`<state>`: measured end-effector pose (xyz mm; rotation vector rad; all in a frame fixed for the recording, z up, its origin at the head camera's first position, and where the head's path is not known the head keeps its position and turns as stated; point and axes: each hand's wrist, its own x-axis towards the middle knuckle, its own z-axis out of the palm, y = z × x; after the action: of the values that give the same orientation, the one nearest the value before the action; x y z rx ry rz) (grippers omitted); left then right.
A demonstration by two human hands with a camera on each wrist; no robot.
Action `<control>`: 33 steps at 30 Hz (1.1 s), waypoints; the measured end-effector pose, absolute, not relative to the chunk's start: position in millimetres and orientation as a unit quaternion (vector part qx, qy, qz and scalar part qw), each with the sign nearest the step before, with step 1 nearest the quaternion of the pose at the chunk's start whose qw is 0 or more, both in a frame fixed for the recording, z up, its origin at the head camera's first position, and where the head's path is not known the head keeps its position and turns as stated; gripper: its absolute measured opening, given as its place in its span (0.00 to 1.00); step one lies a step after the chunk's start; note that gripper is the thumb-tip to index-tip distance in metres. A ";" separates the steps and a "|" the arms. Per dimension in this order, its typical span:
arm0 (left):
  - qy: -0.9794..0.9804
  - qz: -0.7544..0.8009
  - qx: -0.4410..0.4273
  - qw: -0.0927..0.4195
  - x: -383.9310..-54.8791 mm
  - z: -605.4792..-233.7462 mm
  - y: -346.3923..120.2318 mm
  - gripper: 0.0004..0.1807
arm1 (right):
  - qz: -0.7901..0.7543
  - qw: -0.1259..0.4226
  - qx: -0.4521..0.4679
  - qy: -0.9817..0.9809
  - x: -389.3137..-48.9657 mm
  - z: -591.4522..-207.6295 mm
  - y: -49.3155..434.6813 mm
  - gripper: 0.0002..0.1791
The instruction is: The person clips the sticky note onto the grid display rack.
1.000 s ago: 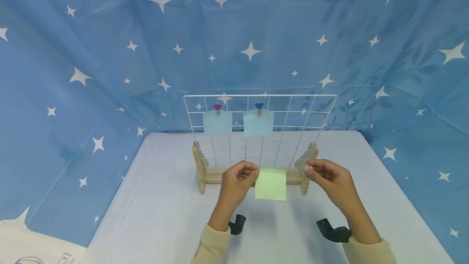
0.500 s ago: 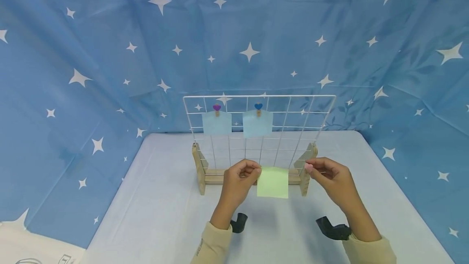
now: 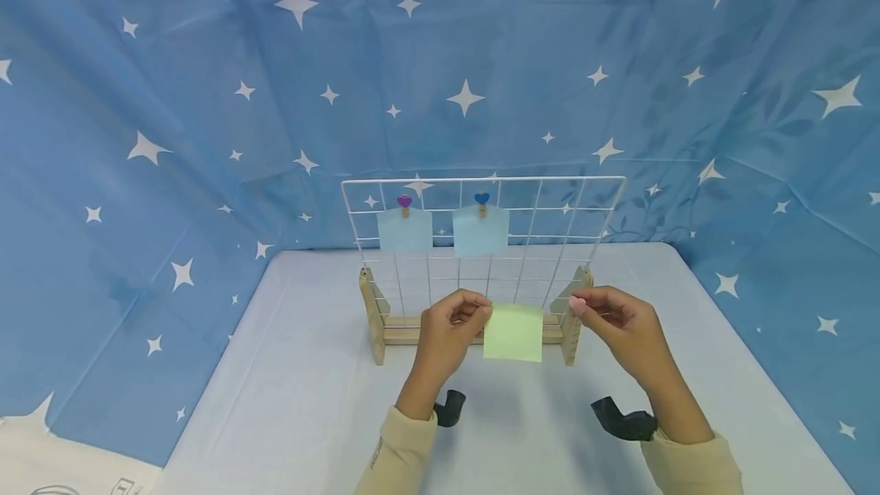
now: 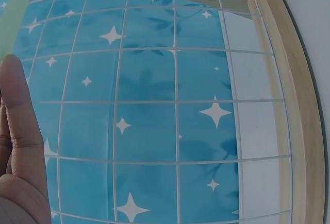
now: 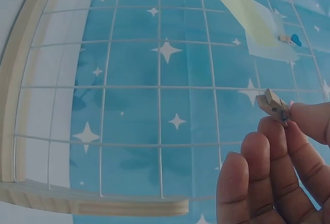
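My left hand [image 3: 445, 334] pinches a pale green sticky note [image 3: 513, 333] by its upper left corner, in front of the lower part of a white wire grid [image 3: 550, 177]. To the right of the note, my right hand [image 3: 626, 331] holds a small wooden clothespin [image 5: 273, 105] between thumb and index finger. Its pink heart [image 3: 577, 304] shows at the fingertips in the head view. Higher on the grid hang two light blue notes, one [image 3: 406, 234] under a purple heart clothespin [image 3: 404, 202], the other [image 3: 480, 235] under a blue heart clothespin [image 3: 482, 198].
Wooden feet [image 3: 374, 319] joined by a wooden bar [image 3: 406, 336] support the grid on a white-covered table [image 3: 309, 388]. Behind stands a blue curtain [image 3: 344, 37] with white stars. Black curved pieces [image 3: 624, 420] sit at both wrists.
Both hands have risen slightly towards the grid. The green note has gone up and a little to the right with the left hand; both grips stay the same.
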<state>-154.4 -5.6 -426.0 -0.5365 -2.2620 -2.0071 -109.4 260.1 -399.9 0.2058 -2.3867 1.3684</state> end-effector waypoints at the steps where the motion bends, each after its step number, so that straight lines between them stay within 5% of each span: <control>1: -0.736 -0.653 -0.176 0.036 -154.9 -425.4 -5.4 0.06 | 0.487 0.191 0.074 -0.849 -110.1 -399.2 260.2 0.09; 33: -0.745 -0.629 -0.216 0.050 -169.8 -409.4 4.4 0.05 | 0.453 0.182 0.067 -0.870 -122.8 -381.6 273.2 0.11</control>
<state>-169.8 4.4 -409.4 -0.6581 -2.2687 -1.9148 -122.8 273.2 -381.6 0.1881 -2.4560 1.2777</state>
